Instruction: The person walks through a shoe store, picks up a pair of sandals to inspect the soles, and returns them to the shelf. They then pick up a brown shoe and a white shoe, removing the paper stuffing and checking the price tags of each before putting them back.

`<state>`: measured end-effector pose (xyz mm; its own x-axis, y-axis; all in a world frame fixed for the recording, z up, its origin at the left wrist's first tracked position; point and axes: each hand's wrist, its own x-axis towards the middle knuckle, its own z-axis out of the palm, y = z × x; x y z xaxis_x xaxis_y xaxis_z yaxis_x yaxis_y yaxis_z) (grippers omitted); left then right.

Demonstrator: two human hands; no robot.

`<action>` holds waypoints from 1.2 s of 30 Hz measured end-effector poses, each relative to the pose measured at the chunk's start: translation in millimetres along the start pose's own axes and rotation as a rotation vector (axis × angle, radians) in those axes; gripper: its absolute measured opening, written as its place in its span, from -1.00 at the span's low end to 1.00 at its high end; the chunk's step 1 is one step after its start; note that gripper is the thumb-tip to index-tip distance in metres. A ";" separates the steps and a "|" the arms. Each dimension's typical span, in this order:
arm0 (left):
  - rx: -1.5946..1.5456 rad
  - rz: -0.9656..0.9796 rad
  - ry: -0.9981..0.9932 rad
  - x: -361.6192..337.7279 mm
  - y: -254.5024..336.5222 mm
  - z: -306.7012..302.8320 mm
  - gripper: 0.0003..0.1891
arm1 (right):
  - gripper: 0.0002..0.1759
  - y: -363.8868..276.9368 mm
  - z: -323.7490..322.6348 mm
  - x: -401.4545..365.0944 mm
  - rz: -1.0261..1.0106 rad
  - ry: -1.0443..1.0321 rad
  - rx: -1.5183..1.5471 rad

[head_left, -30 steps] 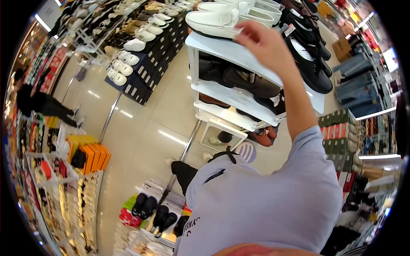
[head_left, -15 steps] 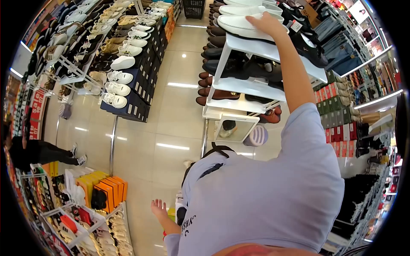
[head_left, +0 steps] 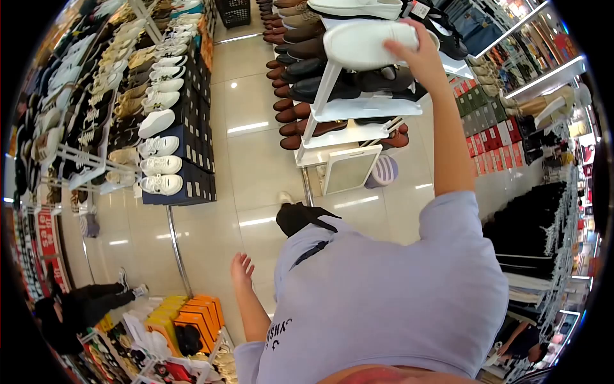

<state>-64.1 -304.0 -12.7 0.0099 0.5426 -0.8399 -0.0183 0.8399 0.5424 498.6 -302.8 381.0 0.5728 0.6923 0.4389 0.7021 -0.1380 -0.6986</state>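
The white shoe [head_left: 364, 43] has lifted off the shoe rack [head_left: 377, 107] below the right hand [head_left: 416, 54], which grips its heel. The left hand [head_left: 242, 267] hangs open and empty. A grip nearer mid-sole would likely steady it.

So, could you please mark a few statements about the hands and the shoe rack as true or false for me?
1. The right hand grips a white shoe. True.
2. The left hand holds a black shoe. False: it is open and holds nothing.
3. The white shoe lies flat on the rack. False: it is held in the air, tilted.
4. Dark shoes sit on a shelf of the rack. True.
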 end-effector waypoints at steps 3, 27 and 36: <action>0.209 0.111 -0.260 -12.5 81.0 73.2 -0.45 | -0.27 -29.4 10.9 -35.5 -0.055 -0.220 0.203; -0.440 0.224 -1.093 -26.6 426.1 123.9 0.06 | -0.07 -158.9 379.9 27.0 -0.539 -0.607 0.154; -0.072 0.791 -0.989 3.9 493.3 122.0 0.14 | -0.25 -194.7 436.6 -33.1 0.648 -0.446 1.031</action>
<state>48.9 113.8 253.8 0.7106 0.6963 0.1009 -0.4145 0.2984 0.8597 158.3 10.4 255.7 0.3546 0.9071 -0.2266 -0.4100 -0.0670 -0.9096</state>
